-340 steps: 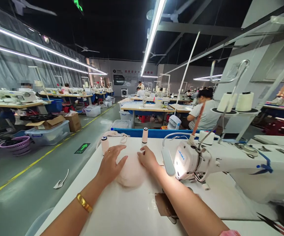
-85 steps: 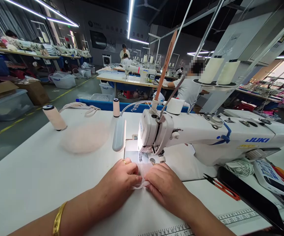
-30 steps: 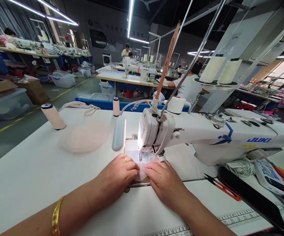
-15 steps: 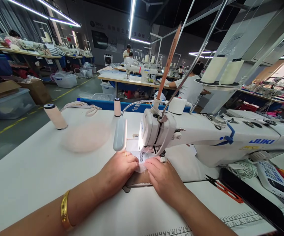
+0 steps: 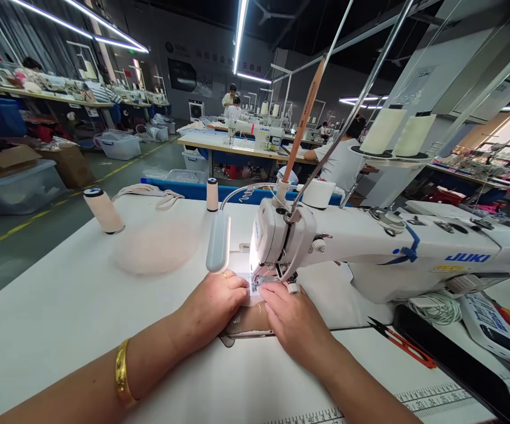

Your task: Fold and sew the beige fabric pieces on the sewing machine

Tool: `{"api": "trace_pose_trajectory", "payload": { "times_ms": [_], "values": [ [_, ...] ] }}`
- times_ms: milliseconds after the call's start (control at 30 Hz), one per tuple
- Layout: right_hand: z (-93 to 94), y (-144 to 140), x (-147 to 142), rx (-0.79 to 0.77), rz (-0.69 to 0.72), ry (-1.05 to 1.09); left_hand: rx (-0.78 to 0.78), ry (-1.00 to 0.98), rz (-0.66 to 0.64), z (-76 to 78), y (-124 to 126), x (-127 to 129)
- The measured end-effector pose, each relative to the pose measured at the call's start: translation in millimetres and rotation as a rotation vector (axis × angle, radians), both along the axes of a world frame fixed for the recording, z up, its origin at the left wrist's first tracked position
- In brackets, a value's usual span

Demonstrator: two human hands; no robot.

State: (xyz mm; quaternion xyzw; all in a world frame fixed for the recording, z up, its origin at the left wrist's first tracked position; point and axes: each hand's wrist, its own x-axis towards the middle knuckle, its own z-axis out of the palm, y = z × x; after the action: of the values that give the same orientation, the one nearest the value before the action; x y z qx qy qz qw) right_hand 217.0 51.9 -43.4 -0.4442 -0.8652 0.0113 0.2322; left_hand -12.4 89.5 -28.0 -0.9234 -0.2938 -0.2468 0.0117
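Note:
In the head view my left hand [image 5: 216,301] rests at the left of the needle area, fingers pressed together on a piece of thin white fabric [image 5: 251,300]. From the other side, my right hand [image 5: 298,328] pinches or presses the same fabric with its fingertips close to the presser foot [image 5: 255,285]. The white sewing machine [image 5: 352,238] stands over the fabric, its lamp [image 5: 218,242] just beyond my left hand. Below the fabric lies a brownish plate [image 5: 252,319]. My fingers hide the fabric's edges, and both thumbs are mostly hidden.
Thread snips [image 5: 407,344], a black phone-like slab [image 5: 453,362] and a coiled cable [image 5: 436,307] lie right. Pinkish thread cones [image 5: 103,212] and a pale round fabric piece [image 5: 155,247] are left. A printed ruler [image 5: 440,397] runs along the front. People work at machines behind.
The fabric between my hands lies a little flatter and nearer the needle. Both hands keep their places beside the presser foot; the whole view has shifted slightly.

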Motion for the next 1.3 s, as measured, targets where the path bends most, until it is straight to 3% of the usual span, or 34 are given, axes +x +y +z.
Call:
{"api": "trace_pose_trajectory", "payload": {
  "times_ms": [433,567,733,833,1033,1133,1300],
  "values": [
    [-2.3,0.4,-0.1,0.023,-0.001,0.011,-0.008,-0.035,0.004,-0.7,-0.2,-0.1],
    [0.4,-1.0,-0.4,0.04,0.045,0.066,-0.111,-0.013,0.089,-1.8,-1.7,-1.9],
    [13.7,-9.1,-2.1,0.065,0.181,0.169,-0.062,0.065,0.217,3.4,-12.5,0.9],
    [19.6,-13.8,-3.0,0.002,0.251,0.187,-0.076,0.026,0.156,11.6,-20.7,2.8],
    [17.6,-14.2,1.0,-0.052,0.133,0.001,-0.322,0.043,-0.008,24.9,-25.3,-3.8],
    [16.9,-15.4,3.4,-0.026,0.136,-0.006,-0.248,0.025,0.002,18.7,-25.2,-4.6],
    [17.3,-18.7,3.1,-0.009,0.165,0.019,-0.161,-0.064,-0.104,4.7,-28.2,0.6]
  ]
}}
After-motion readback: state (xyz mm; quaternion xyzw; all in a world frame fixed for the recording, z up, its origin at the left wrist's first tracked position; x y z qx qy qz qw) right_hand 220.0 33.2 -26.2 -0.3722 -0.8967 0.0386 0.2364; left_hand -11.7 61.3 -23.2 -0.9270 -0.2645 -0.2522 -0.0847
